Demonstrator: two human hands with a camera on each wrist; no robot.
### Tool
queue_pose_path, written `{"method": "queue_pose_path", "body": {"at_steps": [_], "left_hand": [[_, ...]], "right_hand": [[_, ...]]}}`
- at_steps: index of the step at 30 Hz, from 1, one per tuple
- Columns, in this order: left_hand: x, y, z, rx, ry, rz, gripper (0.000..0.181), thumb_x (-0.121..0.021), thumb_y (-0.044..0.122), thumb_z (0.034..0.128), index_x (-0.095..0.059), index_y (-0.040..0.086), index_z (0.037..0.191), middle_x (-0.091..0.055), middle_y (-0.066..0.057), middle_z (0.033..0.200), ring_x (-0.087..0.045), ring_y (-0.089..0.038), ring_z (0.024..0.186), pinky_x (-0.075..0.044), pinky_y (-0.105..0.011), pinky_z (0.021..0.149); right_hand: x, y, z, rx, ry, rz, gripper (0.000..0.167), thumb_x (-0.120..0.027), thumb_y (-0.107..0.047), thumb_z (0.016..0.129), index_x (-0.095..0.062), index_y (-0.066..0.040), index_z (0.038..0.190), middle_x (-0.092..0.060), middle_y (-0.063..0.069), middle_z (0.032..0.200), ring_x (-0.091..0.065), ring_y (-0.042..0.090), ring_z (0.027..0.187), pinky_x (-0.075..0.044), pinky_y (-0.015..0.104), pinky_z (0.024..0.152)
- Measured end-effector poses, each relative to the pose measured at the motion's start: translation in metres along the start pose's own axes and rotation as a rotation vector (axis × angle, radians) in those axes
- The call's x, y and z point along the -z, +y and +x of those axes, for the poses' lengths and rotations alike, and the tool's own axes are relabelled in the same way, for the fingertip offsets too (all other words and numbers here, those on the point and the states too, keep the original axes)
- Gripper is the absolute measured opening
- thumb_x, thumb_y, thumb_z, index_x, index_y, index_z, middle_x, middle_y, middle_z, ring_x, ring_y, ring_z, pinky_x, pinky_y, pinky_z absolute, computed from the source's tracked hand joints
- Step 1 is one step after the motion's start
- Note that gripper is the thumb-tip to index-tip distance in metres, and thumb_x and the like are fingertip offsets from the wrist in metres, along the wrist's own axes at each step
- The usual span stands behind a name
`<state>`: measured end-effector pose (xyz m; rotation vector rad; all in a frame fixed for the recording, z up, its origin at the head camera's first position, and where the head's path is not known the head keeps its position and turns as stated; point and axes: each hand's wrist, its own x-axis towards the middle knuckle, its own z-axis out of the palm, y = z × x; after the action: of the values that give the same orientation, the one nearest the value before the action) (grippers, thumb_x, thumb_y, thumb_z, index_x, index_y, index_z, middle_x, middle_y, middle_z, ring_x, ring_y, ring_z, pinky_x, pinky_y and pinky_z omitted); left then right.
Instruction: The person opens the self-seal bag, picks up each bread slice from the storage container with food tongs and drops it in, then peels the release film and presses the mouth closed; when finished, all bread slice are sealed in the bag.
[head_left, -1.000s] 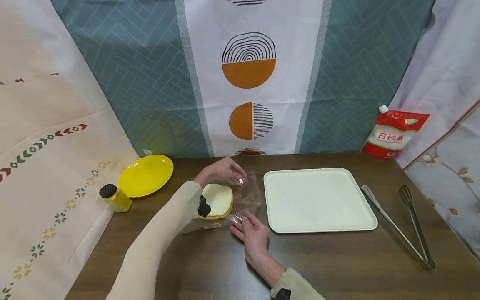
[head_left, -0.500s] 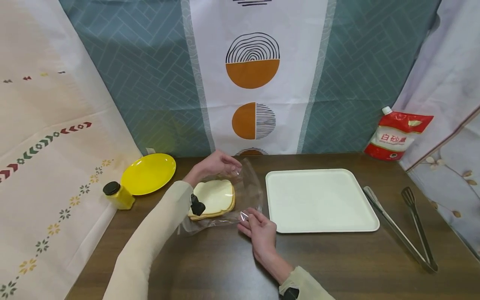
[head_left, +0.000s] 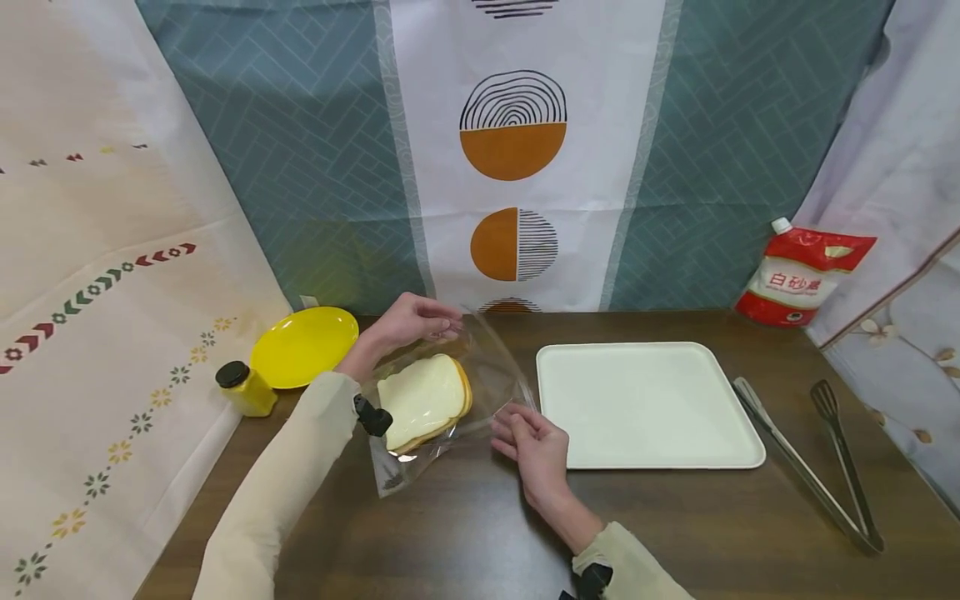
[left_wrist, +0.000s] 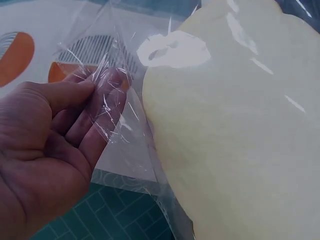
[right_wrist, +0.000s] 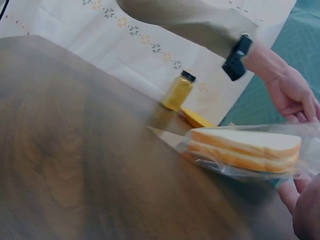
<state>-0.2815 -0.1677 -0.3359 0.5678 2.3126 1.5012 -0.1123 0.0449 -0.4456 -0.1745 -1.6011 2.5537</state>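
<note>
Stacked bread slices [head_left: 422, 402] lie inside a clear plastic bag [head_left: 487, 367], seen side-on in the right wrist view as two slices [right_wrist: 245, 149]. My left hand [head_left: 408, 323] pinches the bag's upper corner; in the left wrist view, the thumb and fingers of that hand [left_wrist: 60, 130] hold crinkled film beside the bread [left_wrist: 240, 120]. My right hand [head_left: 538, 454] pinches the lower corner of the bag's right-hand edge, its fingers partly behind the film. In the right wrist view the bag appears raised off the table.
A white tray [head_left: 651, 407] lies just right of my right hand, with metal tongs [head_left: 806, 475] beyond it. At the left are a yellow plate [head_left: 303, 346] and a yellow jar with a black lid [head_left: 246, 389]. A red and white pouch [head_left: 801, 273] stands at the back right.
The bag has tilted, its lower left corner now hanging nearer the front. My left hand has moved left and back, my right hand slightly right, and the bag spreads wider between them.
</note>
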Motion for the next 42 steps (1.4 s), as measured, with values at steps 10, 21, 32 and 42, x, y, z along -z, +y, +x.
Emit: {"method": "queue_pose_path", "body": {"at_steps": [10, 21, 32, 42], "left_hand": [[0.007, -0.001, -0.036, -0.010, 0.139, -0.106, 0.031, -0.064, 0.002, 0.0973, -0.064, -0.008, 0.126, -0.070, -0.021, 0.114, -0.072, -0.026, 0.097, -0.057, -0.038, 0.085], [0.002, -0.001, -0.083, -0.046, 0.291, -0.193, 0.032, -0.066, 0.003, 0.0965, -0.062, -0.012, 0.124, -0.071, -0.022, 0.111, -0.073, -0.021, 0.091, -0.056, -0.037, 0.086], [-0.021, -0.001, -0.123, -0.074, 0.443, -0.286, 0.029, -0.065, 0.006, 0.0976, -0.064, -0.009, 0.122, -0.074, -0.013, 0.105, -0.073, -0.022, 0.091, -0.056, -0.033, 0.086], [-0.042, 0.007, -0.152, -0.149, 0.507, -0.354, 0.029, -0.065, 0.002, 0.0968, -0.063, -0.013, 0.121, -0.074, -0.013, 0.103, -0.074, -0.023, 0.089, -0.057, -0.038, 0.083]], "right_hand": [[-0.002, -0.019, 0.016, 0.101, 0.042, 0.004, 0.022, -0.055, 0.006, 0.099, -0.059, 0.019, 0.116, -0.070, 0.029, 0.100, -0.072, 0.019, 0.077, -0.060, 0.038, 0.072], [-0.009, -0.041, 0.023, 0.149, 0.024, -0.011, 0.026, -0.063, 0.008, 0.094, -0.062, 0.016, 0.119, -0.070, 0.028, 0.105, -0.072, 0.017, 0.079, -0.060, 0.036, 0.073], [-0.011, -0.063, 0.029, 0.094, 0.001, -0.036, 0.028, -0.065, 0.004, 0.095, -0.064, 0.013, 0.121, -0.073, 0.017, 0.102, -0.071, 0.012, 0.073, -0.060, 0.035, 0.067], [-0.004, -0.091, 0.023, 0.111, -0.096, -0.167, 0.022, -0.065, 0.003, 0.095, -0.067, 0.010, 0.116, -0.074, 0.013, 0.100, -0.068, 0.014, 0.071, -0.060, 0.038, 0.067]]}}
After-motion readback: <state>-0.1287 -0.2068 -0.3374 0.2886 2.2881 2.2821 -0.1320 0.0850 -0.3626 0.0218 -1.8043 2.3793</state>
